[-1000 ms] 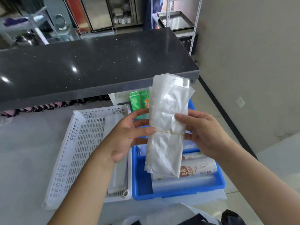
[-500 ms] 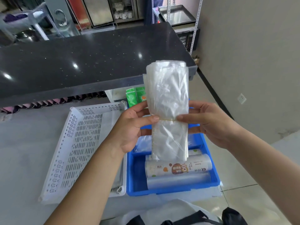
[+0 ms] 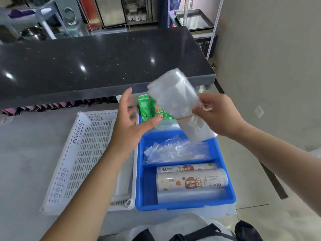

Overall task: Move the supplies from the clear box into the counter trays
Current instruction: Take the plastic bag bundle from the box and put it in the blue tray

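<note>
Right grip (image 3: 215, 115) on tilted bag bundle (image 3: 175, 96)

Left hand (image 3: 129, 119) open, fingers spread; right hand (image 3: 218, 114) raised, fingers pinched.

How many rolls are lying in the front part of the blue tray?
3, side by side in the blue tray: a thin printed roll at the back, a thick printed roll in the middle, a plain roll nearest. Others may be hidden below.
</note>
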`<state>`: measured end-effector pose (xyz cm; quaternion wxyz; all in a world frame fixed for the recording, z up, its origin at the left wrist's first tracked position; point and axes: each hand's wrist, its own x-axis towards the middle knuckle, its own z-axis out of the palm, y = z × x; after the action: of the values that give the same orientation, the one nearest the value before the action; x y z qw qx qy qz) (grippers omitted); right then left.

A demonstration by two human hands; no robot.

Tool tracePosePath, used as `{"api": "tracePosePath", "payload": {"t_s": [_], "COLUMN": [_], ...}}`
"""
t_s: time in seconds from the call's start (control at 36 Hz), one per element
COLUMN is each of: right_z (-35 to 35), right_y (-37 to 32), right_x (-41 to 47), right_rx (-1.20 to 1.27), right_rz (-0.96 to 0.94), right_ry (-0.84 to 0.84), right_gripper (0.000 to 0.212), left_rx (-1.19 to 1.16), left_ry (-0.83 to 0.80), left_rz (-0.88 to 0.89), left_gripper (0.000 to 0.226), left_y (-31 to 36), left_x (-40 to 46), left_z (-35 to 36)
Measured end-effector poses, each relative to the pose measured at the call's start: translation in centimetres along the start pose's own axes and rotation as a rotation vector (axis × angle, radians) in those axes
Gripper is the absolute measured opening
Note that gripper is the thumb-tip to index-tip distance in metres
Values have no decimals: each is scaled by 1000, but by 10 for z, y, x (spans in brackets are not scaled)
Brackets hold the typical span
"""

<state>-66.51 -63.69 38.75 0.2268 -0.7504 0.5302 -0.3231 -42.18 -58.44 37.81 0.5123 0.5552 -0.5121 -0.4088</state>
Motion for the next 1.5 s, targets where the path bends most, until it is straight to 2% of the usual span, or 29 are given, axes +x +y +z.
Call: {"api": "tracePosePath", "payload": {"t_s": [0.06, 0.11, 0.17, 0.25, 0.31, 0.39, 0.44, 0.53, 0.61, 0.69, 0.75, 0.83, 0.94, 1.0, 1.08, 1.25, 1.39, 1.5], "right_z": [7, 18, 32, 50, 58, 65, 66, 63, 56, 52, 53, 55, 46, 43, 48, 71, 83, 77], "right_y": [2, 3, 6, 10, 15, 20, 24, 33, 52, 70, 78, 81, 74, 71, 69, 83, 91, 87], "right_x": [-1, -3, -6, -12, -15, -19, -18, -16, -17, -26, -33, -38, -30, -23, -19, -29, -35, -30], "right_rx": [-237, -366, -462, -585, -634, -662, -657, -587, -626, -694, -649, -602, -598, -615, -698, -827, -841, -744], "right_rz": [-73, -111, -145, -205, -271, -368, -371, -276, -163, -74, -51, -52, -98, -162, -217, -201, -81, 43], "right_ry": [-17, -73, -163, -272, -281, -237, -232, -260, -364, -433, -393, -314, -139, -64, -54, -155, -407, -556], "right_gripper": [24, 32, 35, 37, 41, 42, 40, 44, 63, 50, 37, 31, 21, 21, 25, 35, 46, 47], "left_rx": [225, 442, 703, 1083, 1221, 1233, 1218, 1149, 1101, 1085, 1069, 1027, 987, 1007, 1101, 1317, 1371, 1386], "left_ry": [-14, -86, -169, -369, -459, -450, -422, -378, -378, -398, -414, -427, -347, -300, -268, -316, -448, -558], "left_rz": [178, 357, 453, 374, 272, 207, 231, 269, 249, 205, 184, 165, 172, 223, 273, 335, 248, 154], "left_gripper": [99, 99, 101, 98, 77, 28, 15, 10, 8, 9, 9, 5, 15, 19, 23, 30, 32, 28], "left_y": [3, 6, 5, -5, -15, -23, -28, -35, -43, -53, -58, -64, -71, -73, -79, -100, -113, -107], "left_x": [-1, 2, 7, 15, 20, 23, 26, 31, 32, 32, 31, 31, 37, 40, 40, 23, 18, 24], "left_z": [-4, -3, 4, 15, 19, 21, 21, 18, 13, 9, 8, 8, 4, 5, 14, 41, 44, 44]}}
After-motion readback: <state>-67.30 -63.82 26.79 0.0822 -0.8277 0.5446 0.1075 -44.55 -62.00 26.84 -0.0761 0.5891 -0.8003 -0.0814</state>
